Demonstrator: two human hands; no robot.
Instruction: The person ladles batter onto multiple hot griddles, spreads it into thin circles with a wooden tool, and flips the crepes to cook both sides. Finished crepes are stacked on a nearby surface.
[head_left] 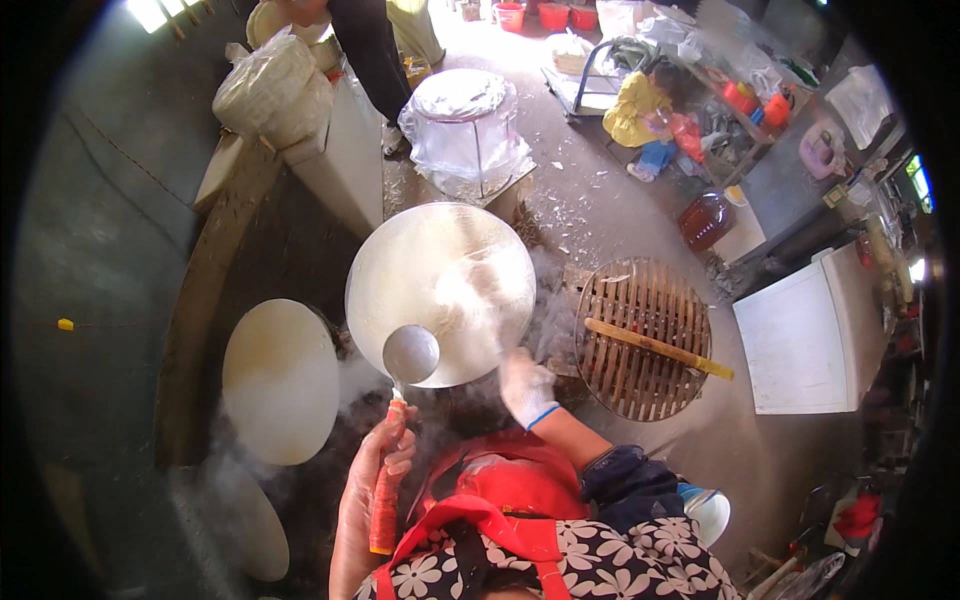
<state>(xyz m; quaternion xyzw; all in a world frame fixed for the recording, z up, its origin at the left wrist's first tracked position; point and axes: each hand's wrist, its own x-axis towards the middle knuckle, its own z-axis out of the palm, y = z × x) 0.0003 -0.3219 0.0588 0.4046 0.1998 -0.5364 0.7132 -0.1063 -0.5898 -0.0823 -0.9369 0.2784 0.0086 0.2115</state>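
A ladle with a round metal bowl (pixel 411 355) and a long red-wrapped handle (pixel 384 510) is in my left hand (pixel 384 446), fingers closed around the handle. Its bowl lies over the near left part of a large round pale surface (pixel 430 270), glossy and steaming. My right hand (pixel 527 388), in a white glove with a blue cuff, is at the near right rim of that surface. Motion blurs its fingers, so I cannot make out their grip or whether they touch the rim.
Left stands another round pale surface (pixel 280 380), steaming. A round slatted wooden rack (pixel 645 340) with a yellowish stick across it is on the right. Beyond are a plastic-covered round stand (pixel 465 130), a person in dark trousers (pixel 370 60) and a seated person in yellow (pixel 640 110).
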